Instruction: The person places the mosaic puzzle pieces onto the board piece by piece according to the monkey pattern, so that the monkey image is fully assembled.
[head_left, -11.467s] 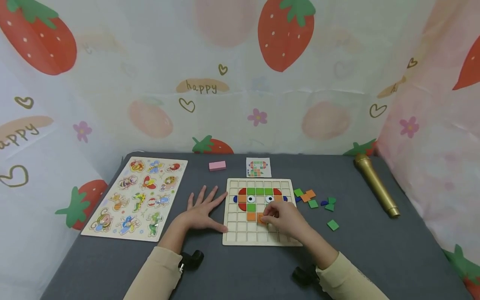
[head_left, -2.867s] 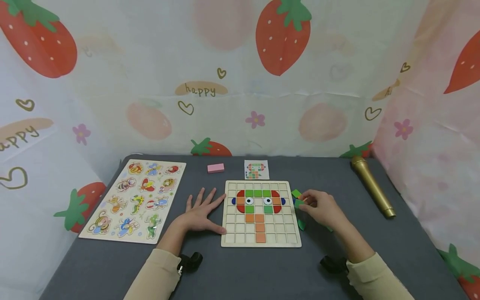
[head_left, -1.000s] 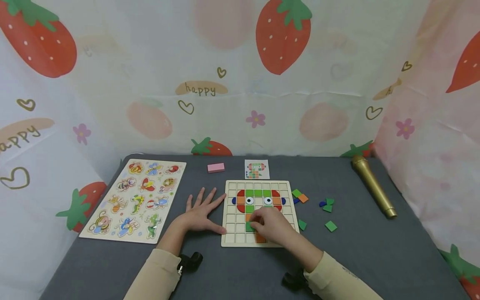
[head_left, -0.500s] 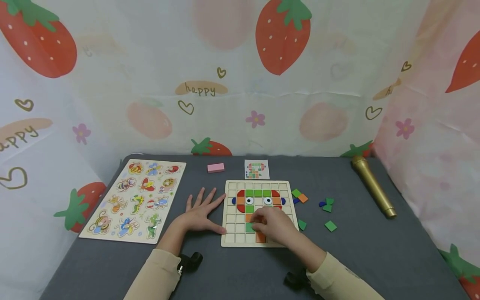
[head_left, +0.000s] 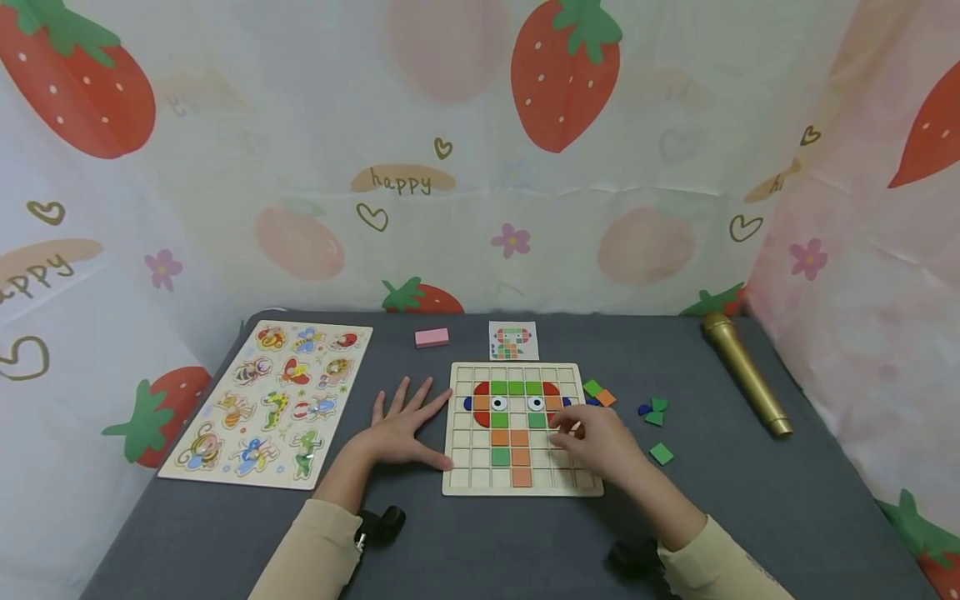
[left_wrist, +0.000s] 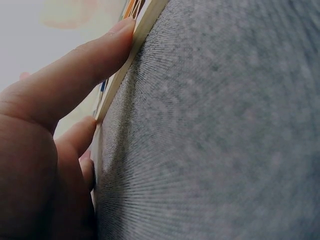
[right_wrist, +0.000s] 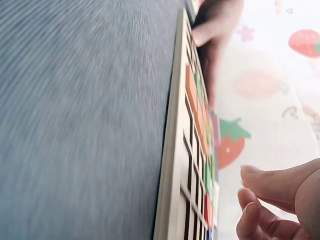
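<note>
A wooden grid board (head_left: 465, 478) lies on the table with coloured tiles set in it as a face and a column below. Against its left edge rests my left hand (head_left: 397, 429), fingers spread; in the left wrist view the thumb (left_wrist: 82, 70) touches the board's rim. My right hand (head_left: 600, 437) hovers over the board's right side, loosely curled; in the right wrist view its fingers (right_wrist: 272, 185) hold nothing. A green tile (head_left: 500, 457) sits in a square left of the orange tile column (head_left: 521, 457).
Loose green (head_left: 661, 453), orange (head_left: 605, 397) and blue (head_left: 644, 410) pieces lie right of the board. A pattern card (head_left: 513, 340) and pink block (head_left: 432, 337) are behind it. An insect puzzle (head_left: 322, 417) lies left, a gold microphone (head_left: 750, 379) far right.
The right hand has brought a green tile from the right, let it go in the grid, and moved back rightward. Orange tiles were added earlier. The left hand stays put.
</note>
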